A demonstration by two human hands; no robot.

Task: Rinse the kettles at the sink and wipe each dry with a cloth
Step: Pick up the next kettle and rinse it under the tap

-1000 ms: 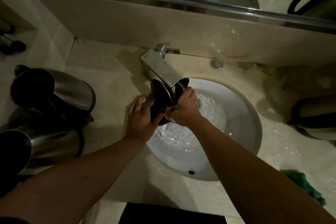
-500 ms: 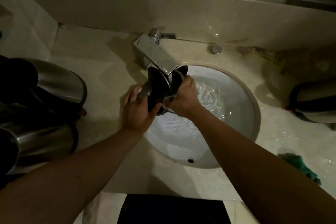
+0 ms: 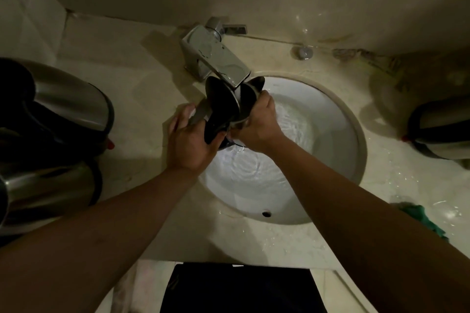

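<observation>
While both hands curl round one kettle (image 3: 235,107) over the sink (image 3: 338,140), left hand (image 3: 189,143) on its handle, right hand (image 3: 256,124) on its body, rinsing looks underway. Left of the sink two kettles (image 3: 63,109) wait; right of it lie another (image 3: 442,129) and the green cloth (image 3: 422,218), so wiping remains.

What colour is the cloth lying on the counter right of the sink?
Green; the cloth shows only in the head view.

Sitting under the faucet (image 3: 216,57) spout, over the sink (image 3: 338,114): kettle (image 3: 229,107), lying between left hand (image 3: 190,140) and right hand (image 3: 256,124). Standing on the counter (image 3: 132,76) left of the sink: two kettles (image 3: 63,107). Lying right of the sink: another kettle (image 3: 442,129); nearer, a cloth (image 3: 419,216).
</observation>
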